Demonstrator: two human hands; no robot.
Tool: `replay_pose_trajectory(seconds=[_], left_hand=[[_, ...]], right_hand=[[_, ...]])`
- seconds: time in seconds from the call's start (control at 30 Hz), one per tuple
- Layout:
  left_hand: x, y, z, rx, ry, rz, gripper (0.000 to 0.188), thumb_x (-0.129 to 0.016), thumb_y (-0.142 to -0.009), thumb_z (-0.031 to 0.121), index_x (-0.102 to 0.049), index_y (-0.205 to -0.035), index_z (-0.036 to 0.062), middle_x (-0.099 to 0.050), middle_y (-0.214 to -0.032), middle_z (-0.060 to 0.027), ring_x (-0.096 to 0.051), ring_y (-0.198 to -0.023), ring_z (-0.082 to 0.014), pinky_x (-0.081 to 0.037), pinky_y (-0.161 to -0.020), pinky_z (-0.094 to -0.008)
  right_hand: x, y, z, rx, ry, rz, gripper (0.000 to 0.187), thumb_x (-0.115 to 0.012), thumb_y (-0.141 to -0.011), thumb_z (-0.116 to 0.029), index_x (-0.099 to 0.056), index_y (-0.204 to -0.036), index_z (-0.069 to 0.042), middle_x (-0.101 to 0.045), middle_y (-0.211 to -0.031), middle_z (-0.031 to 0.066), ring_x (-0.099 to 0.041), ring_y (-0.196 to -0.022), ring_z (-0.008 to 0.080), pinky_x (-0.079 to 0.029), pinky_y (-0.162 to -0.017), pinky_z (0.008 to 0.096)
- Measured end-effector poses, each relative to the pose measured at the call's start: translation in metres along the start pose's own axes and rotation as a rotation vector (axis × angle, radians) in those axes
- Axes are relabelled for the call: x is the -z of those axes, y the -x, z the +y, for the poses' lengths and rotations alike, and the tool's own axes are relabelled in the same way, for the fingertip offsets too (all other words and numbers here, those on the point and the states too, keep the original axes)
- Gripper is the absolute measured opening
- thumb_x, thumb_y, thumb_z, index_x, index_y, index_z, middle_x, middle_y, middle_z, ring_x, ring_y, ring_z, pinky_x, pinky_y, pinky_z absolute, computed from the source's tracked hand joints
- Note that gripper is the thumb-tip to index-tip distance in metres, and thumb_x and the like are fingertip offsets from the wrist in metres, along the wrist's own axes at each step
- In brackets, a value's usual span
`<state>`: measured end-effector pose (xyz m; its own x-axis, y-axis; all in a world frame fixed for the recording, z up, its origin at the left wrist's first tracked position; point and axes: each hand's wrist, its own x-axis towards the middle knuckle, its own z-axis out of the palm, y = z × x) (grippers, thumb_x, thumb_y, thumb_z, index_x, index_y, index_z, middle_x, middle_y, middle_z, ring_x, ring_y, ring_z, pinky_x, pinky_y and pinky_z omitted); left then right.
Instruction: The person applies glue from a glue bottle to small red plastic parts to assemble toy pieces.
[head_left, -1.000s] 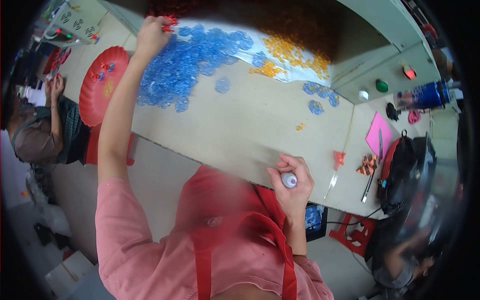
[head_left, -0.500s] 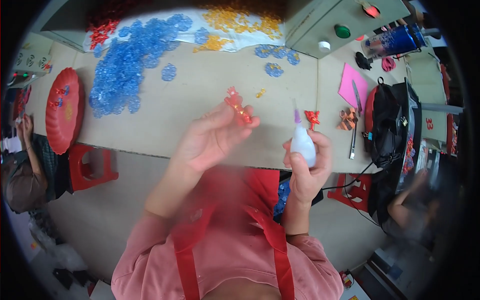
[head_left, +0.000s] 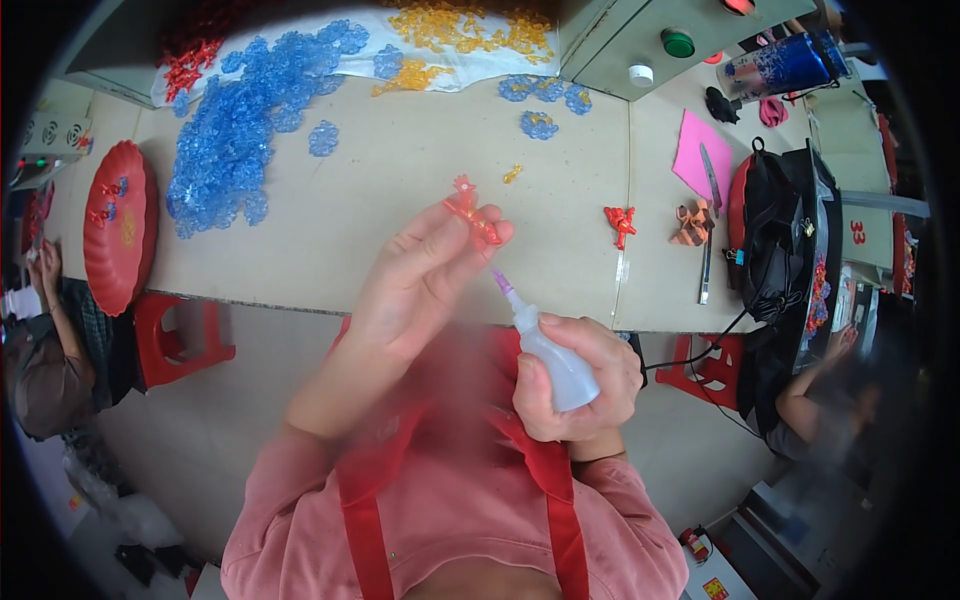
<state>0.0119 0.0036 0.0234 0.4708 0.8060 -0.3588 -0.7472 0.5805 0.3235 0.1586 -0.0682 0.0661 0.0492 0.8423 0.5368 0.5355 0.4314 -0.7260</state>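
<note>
My left hand (head_left: 420, 270) pinches a small red translucent plastic figure (head_left: 470, 212) with a gold part across its middle. In my right hand (head_left: 585, 375) is a soft white squeeze bottle (head_left: 556, 365) with a purple needle tip (head_left: 502, 283). The tip points up and left, close below the red figure; whether it touches cannot be made out. Beyond, a small gold piece (head_left: 513, 174) lies on the table. Another red figure (head_left: 620, 227) rests to the right of my hands.
Blue clear plastic pieces (head_left: 225, 150) pile up at left, with yellow pieces (head_left: 470, 30) behind on white cloth. A red scalloped tray (head_left: 122, 230) stands far left. Tweezers (head_left: 706, 265), a pink sheet (head_left: 695, 150) and a black bag (head_left: 775, 230) are at right. Other people sit on both sides.
My right hand has brought the bottle left and nearer to me, tilting its tip from upright toward the red figure. My left hand keeps its hold and has barely shifted.
</note>
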Motion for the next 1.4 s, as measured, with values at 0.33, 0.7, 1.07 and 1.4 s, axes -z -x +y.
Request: replay_pose_trajectory(seconds=[0.33, 0.7, 1.07, 1.4], left_hand=[[0.0027, 0.0016, 0.0011, -0.021, -0.012, -0.009, 0.025, -0.049, -0.089, 0.007, -0.048, -0.113, -0.0015, -0.052, -0.112, -0.0156, -0.052, -0.109, -0.0283, -0.051, -0.087, -0.0287], [0.0008, 0.0002, 0.0009, -0.002, -0.010, -0.005, 0.025, -0.050, -0.089, 0.006, -0.048, -0.113, -0.0008, -0.052, -0.112, -0.0152, -0.050, -0.112, -0.0287, -0.054, -0.082, -0.0265], [0.0036, -0.0009, 0.0000, 0.008, -0.011, 0.009, 0.025, -0.049, -0.089, 0.006, -0.047, -0.113, -0.0012, -0.051, -0.112, -0.0158, -0.051, -0.111, -0.0279, -0.053, -0.084, -0.0263], [0.0060, -0.0010, -0.0005, 0.023, 0.037, 0.034, 0.025, -0.048, -0.090, 0.011, -0.050, -0.107, -0.0071, -0.053, -0.109, -0.0163, -0.052, -0.109, -0.0274, -0.052, -0.086, -0.0256]], right_hand=[[-0.0036, -0.0014, 0.0016, 0.003, 0.040, -0.008, 0.036, -0.069, -0.059, -0.001, -0.058, -0.093, 0.001, -0.064, -0.076, 0.0121, -0.063, -0.058, 0.0227, -0.050, -0.052, 0.0269], [-0.0023, -0.0023, 0.0042, -0.008, 0.050, -0.009, 0.035, -0.069, -0.059, -0.001, -0.058, -0.093, 0.000, -0.065, -0.078, 0.0108, -0.063, -0.060, 0.0228, -0.050, -0.054, 0.0274], [-0.0018, -0.0018, 0.0061, -0.003, 0.054, -0.001, 0.035, -0.070, -0.059, -0.002, -0.058, -0.092, 0.000, -0.064, -0.077, 0.0110, -0.063, -0.060, 0.0230, -0.050, -0.055, 0.0273], [-0.0013, 0.0001, 0.0067, -0.020, 0.051, 0.016, 0.035, -0.069, -0.060, -0.001, -0.058, -0.093, 0.000, -0.064, -0.077, 0.0117, -0.063, -0.059, 0.0231, -0.050, -0.054, 0.0273]])
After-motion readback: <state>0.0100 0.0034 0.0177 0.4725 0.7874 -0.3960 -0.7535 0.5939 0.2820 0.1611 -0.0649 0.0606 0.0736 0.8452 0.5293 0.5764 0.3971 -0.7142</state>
